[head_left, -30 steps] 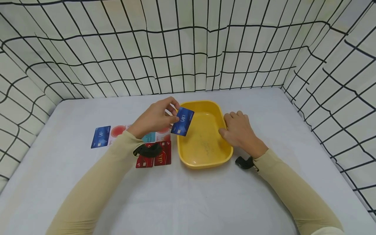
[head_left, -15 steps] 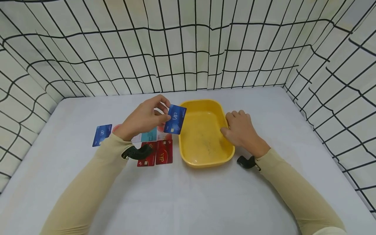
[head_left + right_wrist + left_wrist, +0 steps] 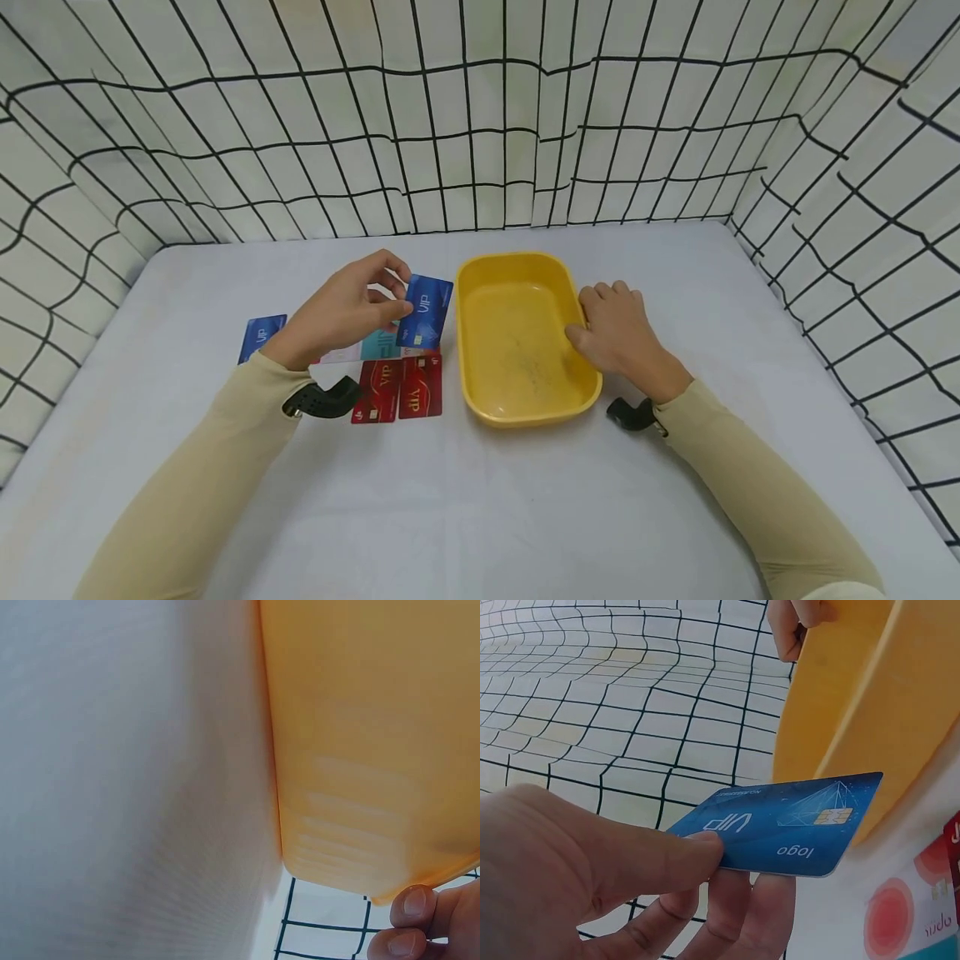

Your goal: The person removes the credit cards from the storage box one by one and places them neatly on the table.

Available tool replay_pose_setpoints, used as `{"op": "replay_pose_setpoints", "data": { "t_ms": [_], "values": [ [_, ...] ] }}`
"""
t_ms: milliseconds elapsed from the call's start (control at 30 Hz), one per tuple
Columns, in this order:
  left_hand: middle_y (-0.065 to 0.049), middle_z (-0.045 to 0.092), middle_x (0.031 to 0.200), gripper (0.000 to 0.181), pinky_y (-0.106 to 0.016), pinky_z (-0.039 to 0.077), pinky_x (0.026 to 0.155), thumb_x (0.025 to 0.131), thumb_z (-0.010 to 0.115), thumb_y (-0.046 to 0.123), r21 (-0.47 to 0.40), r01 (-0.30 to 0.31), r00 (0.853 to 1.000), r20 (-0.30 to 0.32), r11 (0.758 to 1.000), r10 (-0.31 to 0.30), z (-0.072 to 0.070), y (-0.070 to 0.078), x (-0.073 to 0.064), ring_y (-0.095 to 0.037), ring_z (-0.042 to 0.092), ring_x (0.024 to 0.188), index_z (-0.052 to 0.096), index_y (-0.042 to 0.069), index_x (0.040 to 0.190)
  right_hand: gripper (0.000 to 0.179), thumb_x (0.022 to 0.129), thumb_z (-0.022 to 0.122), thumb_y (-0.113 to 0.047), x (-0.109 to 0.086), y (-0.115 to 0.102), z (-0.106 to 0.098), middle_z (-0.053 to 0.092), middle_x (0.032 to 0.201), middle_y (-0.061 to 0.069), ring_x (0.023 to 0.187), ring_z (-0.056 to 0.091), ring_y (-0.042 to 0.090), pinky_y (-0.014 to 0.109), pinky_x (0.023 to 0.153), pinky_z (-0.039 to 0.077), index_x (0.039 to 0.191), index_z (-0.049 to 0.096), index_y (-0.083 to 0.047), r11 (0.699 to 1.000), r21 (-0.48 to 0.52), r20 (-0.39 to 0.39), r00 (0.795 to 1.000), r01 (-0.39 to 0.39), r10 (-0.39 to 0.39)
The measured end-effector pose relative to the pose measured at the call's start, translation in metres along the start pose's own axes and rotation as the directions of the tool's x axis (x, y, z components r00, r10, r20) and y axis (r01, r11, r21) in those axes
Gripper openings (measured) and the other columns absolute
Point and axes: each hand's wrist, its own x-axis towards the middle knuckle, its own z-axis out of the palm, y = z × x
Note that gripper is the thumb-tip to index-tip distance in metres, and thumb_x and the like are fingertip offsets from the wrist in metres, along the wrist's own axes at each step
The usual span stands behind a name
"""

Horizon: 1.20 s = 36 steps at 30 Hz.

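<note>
My left hand (image 3: 337,310) pinches a blue VIP card (image 3: 425,312) between thumb and fingers, above the other cards and just left of the yellow tray (image 3: 517,333). In the left wrist view, the card (image 3: 787,825) shows a chip and the word "logo"; the thumb lies on top and fingers are underneath. My right hand (image 3: 621,340) grips the tray's right rim, thumb on the inner side. Two fingertips (image 3: 414,901) show at the rim in the right wrist view. The tray holds nothing.
Two red VIP cards (image 3: 379,388) lie side by side left of the tray. Behind them are teal and pink cards (image 3: 380,343), partly hidden. Another blue card (image 3: 261,333) lies farther left, partly behind the left wrist. A black wire grid (image 3: 472,142) borders the white table (image 3: 480,517).
My left hand has carried the blue card leftward, from over the tray's left edge to above the cards on the table. My right hand has kept its hold on the tray.
</note>
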Motion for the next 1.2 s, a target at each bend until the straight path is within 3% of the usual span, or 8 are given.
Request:
{"op": "replay_pose_setpoints", "data": {
  "t_ms": [467,933,1200],
  "values": [
    [-0.018,0.056,0.123,0.036,-0.048,0.063,0.092,0.102,0.061,0.016,0.019,0.032,0.999,-0.022,0.999,-0.032,-0.016,-0.029,-0.018,-0.033,0.072,0.107,0.048,0.008,0.134,0.026,0.093,0.047,-0.028,0.0,0.0,-0.001,0.051,0.089,0.01,0.087,0.04,0.03,0.039,0.077,0.027,0.1,0.056,-0.005,1.0,-0.003,-0.007,1.0,-0.001,0.001],
    [-0.02,0.054,0.13,0.041,-0.05,0.062,0.094,0.102,0.06,0.019,0.047,0.098,0.995,-0.028,0.994,-0.097,-0.022,-0.052,-0.026,-0.04,0.066,0.119,0.045,0.007,0.138,0.022,0.092,0.047,-0.028,0.0,0.001,0.001,0.05,0.086,0.009,0.085,0.039,0.03,0.04,0.076,0.024,0.095,0.054,-0.007,1.0,-0.001,-0.013,1.0,0.002,-0.002],
    [-0.023,0.053,0.135,0.044,-0.051,0.062,0.094,0.103,0.061,0.022,0.118,0.124,0.992,-0.037,0.985,-0.12,-0.033,-0.068,-0.036,-0.047,0.06,0.125,0.044,0.006,0.14,0.022,0.093,0.047,-0.029,0.0,0.001,0.001,0.049,0.086,0.009,0.085,0.039,0.03,0.04,0.077,0.023,0.093,0.053,-0.008,1.0,0.01,-0.005,1.0,0.0,0.0]
  ]
}}
